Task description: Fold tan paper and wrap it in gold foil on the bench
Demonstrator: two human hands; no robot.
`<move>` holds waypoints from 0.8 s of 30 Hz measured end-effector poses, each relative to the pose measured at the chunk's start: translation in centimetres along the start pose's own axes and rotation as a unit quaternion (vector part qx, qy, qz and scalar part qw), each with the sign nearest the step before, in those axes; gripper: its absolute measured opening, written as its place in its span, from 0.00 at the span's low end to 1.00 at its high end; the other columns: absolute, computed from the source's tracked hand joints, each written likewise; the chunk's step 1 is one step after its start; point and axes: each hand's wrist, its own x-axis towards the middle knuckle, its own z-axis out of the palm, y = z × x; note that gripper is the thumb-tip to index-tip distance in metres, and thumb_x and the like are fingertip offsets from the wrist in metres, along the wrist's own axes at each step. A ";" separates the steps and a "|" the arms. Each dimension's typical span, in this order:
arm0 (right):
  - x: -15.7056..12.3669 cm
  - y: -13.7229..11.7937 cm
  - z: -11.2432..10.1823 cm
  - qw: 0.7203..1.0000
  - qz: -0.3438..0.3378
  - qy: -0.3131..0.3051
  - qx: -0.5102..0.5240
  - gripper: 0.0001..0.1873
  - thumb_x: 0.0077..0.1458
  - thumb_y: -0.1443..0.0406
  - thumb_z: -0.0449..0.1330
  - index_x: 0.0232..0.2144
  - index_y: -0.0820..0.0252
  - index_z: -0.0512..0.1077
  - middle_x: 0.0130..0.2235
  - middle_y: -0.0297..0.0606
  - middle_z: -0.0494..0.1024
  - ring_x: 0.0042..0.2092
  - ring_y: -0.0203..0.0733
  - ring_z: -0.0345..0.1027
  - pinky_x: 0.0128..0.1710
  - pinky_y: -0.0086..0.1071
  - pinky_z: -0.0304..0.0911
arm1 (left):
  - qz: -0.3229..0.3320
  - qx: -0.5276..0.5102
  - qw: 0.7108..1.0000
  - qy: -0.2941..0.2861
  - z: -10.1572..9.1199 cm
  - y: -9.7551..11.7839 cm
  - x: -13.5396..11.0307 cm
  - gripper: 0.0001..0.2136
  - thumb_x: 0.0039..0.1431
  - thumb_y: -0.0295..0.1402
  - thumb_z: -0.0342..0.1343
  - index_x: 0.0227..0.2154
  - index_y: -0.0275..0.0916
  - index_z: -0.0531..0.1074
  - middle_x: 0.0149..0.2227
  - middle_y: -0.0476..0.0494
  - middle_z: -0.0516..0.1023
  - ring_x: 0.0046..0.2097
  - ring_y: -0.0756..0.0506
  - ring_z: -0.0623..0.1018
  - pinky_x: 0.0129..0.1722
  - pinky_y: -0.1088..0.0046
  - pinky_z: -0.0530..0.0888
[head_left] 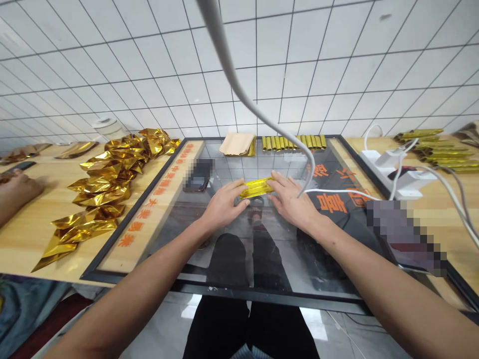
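A small folded piece of gold foil paper [256, 188] lies between my hands, low over the glass tabletop [239, 167]. My left hand [222, 203] pinches its left end between thumb and fingers. At its right end, my right hand [290, 199] grips it the same way. Lengthwise creases run along the piece. Beyond it is a stack of square paper sheets [236, 143], tan on top with gold showing at the side. Beside that stack, several narrow gold rolls [275, 143] form a row along the back edge of the glass.
Puffed gold foil pieces [108, 174] are heaped on the left. A phone [197, 177] rests on the glass. A white cable [239, 85] hangs before me, near my right hand. Power strips [396, 169] and more gold rolls [445, 149] lie right. Another person's hand [22, 188] is far left.
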 end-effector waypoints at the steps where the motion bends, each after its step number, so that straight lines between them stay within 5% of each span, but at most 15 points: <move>1: 0.0 0.1 0.0 1.000 0.001 0.003 0.003 0.26 0.69 0.69 0.57 0.66 0.66 0.72 0.75 0.58 0.65 0.74 0.59 0.62 0.75 0.58 0.55 | 0.001 0.001 1.000 -0.003 0.0 0.0 0.0 0.21 0.71 0.40 0.57 0.62 0.39 0.77 0.70 0.34 0.74 0.70 0.36 0.75 0.72 0.49 0.70; 24: 1.4 0.7 1.8 0.995 0.018 0.048 0.083 0.19 0.64 0.75 0.60 0.54 0.57 0.78 0.70 0.55 0.73 0.71 0.57 0.68 0.72 0.60 0.58 | -0.006 -0.062 0.997 0.040 0.7 -1.0 0.2 0.15 0.70 0.31 0.53 0.49 0.42 0.85 0.58 0.40 0.85 0.61 0.38 0.82 0.68 0.51 0.75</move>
